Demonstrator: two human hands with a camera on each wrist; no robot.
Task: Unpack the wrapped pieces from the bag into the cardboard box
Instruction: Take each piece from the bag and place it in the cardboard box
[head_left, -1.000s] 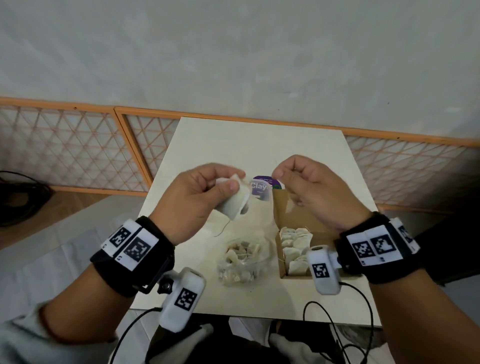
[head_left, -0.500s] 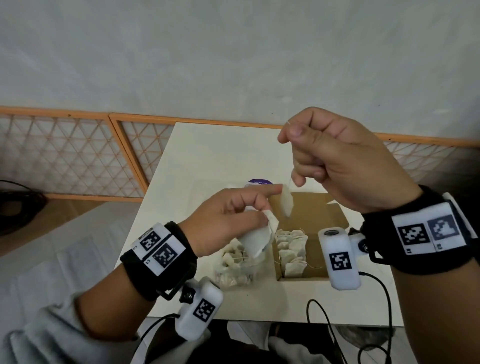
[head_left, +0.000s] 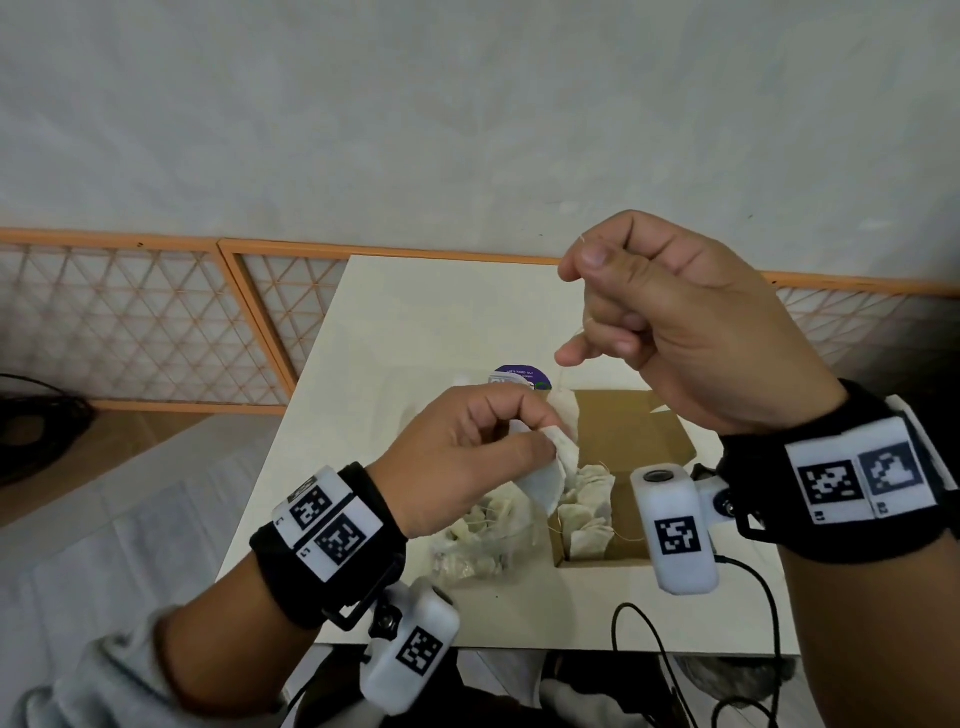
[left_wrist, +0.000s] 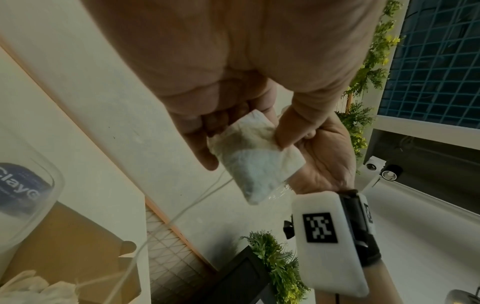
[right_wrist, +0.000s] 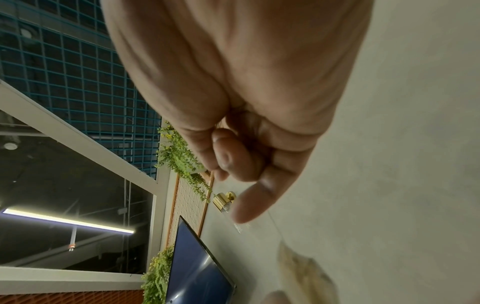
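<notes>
**Mid-unwrap: empty wrapper in one hand, tea bag dangling from the other**

So here's the scene. The left hand (head_left: 467, 462) is low over the pale cream table (head_left: 441, 322), thumb and fingers pinching a crumpled white paper wrapper (left_wrist: 249, 158). From the left wrist view you can see the thumb pressing it against the curled fingers, so it's a proper grip.

The right hand (head_left: 670, 317) is raised higher, fingers curled in, thumb and forefinger pinching a thin pale string (head_left: 570, 364). The string runs down to a small off-white tea bag (head_left: 563, 410) hanging over the far left corner of the open brown cardboard box (head_left: 639, 431). In the right wrist view the bag is just a blur at the bottom, so no detail there.

Inside the box, along its near side, there's already a heap of unwrapped tea bags (head_left: 587, 504) with loose strings. Just left of the box sits the clear plastic bag (head_left: 467, 545) with wrapped pieces inside it, partly hidden under the left hand.

Behind the box there's a round clear tub with a purple label (head_left: 519, 376). An orange-framed lattice panel (head_left: 145, 322) runs along the wall at the back.
</notes>
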